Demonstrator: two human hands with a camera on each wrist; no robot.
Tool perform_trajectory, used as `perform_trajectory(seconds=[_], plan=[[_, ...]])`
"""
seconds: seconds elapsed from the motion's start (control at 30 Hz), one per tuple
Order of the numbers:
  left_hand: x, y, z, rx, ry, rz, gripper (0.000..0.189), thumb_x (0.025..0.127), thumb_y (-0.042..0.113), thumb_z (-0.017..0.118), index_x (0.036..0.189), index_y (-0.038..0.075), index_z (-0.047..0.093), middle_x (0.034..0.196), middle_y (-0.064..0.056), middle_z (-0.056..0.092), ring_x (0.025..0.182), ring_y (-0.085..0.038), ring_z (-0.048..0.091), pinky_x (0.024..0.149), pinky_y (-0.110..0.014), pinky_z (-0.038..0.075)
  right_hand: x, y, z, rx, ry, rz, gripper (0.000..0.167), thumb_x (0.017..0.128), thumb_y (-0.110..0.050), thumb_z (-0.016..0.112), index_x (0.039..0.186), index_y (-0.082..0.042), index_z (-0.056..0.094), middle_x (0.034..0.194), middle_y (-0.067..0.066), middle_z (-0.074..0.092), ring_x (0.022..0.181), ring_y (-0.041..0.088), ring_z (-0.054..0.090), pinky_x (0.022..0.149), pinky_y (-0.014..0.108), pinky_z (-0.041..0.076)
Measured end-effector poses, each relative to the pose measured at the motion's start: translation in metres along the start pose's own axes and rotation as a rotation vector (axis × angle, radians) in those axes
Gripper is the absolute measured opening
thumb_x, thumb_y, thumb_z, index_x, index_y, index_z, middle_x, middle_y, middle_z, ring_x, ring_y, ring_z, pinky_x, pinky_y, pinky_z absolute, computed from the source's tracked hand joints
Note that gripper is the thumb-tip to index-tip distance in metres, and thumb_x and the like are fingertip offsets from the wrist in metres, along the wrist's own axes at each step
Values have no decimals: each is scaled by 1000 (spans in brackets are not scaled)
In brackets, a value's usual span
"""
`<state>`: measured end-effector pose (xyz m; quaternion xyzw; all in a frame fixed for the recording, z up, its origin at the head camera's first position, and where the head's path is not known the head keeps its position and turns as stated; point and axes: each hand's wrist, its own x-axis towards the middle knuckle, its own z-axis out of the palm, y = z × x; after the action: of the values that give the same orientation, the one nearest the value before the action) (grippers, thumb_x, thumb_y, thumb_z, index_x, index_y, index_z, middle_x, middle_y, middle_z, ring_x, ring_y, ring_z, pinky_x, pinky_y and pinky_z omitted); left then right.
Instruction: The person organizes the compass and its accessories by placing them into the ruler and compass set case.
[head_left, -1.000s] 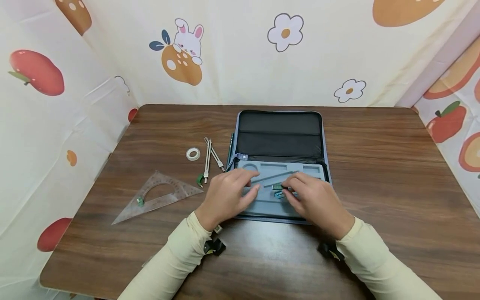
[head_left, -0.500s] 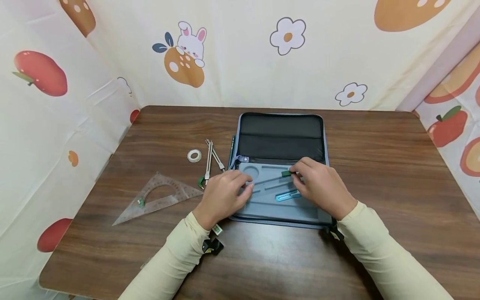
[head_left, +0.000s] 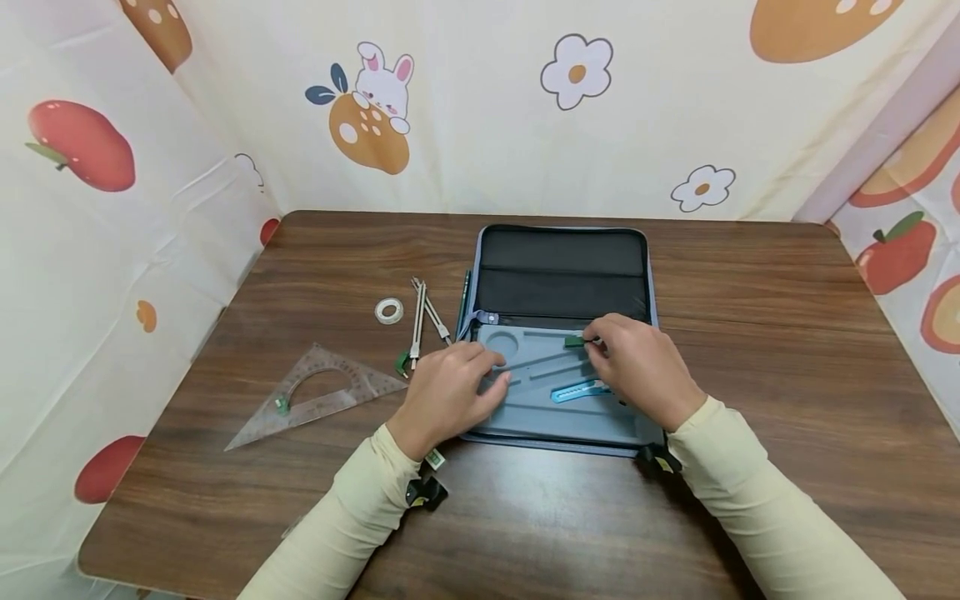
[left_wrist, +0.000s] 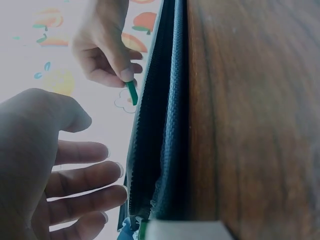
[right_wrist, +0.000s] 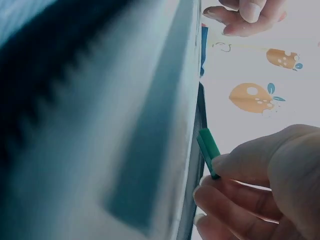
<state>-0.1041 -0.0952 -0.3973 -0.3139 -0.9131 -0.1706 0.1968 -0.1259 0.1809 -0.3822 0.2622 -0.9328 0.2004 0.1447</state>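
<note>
My right hand pinches a small dark-green oblong piece between thumb and fingertips, over the upper part of the grey-blue moulded tray in an open zip case. In the right wrist view the green piece juts past the thumb tip, close to the tray's edge. A light-blue slotted piece, like a small cutter, lies in the tray below that hand. At the tray's left side my left hand holds nothing. Its fingers are loosely bent and spread in the left wrist view, thumb apart.
The case's black lid stands behind the tray. Left of it on the wooden table lie metal compasses with a green part, a white tape ring and a clear set square. A dark pencil lies along the case.
My right hand has moved the green piece away from the light-blue piece toward the tray's far side, leaving the light-blue piece more exposed. The left hand has stayed almost still.
</note>
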Motion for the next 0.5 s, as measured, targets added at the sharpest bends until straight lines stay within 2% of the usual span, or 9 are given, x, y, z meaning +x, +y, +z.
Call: perform_trajectory(seconds=[0.23,0.5], plan=[[-1,0,1,11,5,-1,22,95,35,62,97,19,77,88,7,71,80,-13,66,58,-31,53,3,3,-8,-16,-41,9,7,87,-2,71,91,-8,74,91,5,70,70,15,63,59,38,53],[-2,-1,1,7,-4,-13,21,96,34,61,96,21,77,90,7,72,82,-12,66,61,-32,54,12,8,-5,-13,-84,7,9,88,-3,69,92,-8,75,91,4,71,69,15,63,57,38,52]])
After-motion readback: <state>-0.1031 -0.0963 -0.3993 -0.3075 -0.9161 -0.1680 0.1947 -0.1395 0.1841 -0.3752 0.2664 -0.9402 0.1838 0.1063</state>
